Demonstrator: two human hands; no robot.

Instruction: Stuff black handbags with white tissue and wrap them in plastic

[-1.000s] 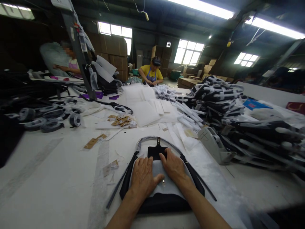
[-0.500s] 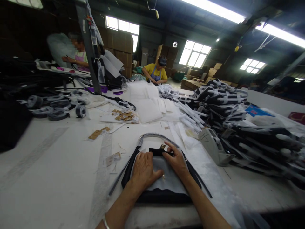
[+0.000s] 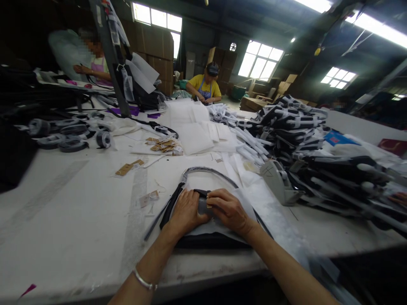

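We see a black bag (image 3: 211,240) lying on the pale surface (image 3: 95,212), near its front edge and directly before us, its front covered by a thin whitish sheet (image 3: 246,207). Our left hand (image 3: 188,212) presses on the sheet, thumb spread away from the fingers, and its palm hides the bag beneath. Our right hand (image 3: 226,209) is clamped on the small gold-coloured clasp (image 3: 208,202), its curled fingers covering most of it, so that we catch only a sliver of metal. The dark flap (image 3: 201,193) shows just in part between both hands. The wrapped handle (image 3: 210,169) arches beyond them; its right end is lost behind the sheet. Both our forearms are cut off below, the left wearing a bracelet (image 3: 144,280). To the right, a pile of wrapped bags (image 3: 292,127) blurs together. Across the surface a co-worker in yellow (image 3: 206,87) bends forward, hands too small for us to read.
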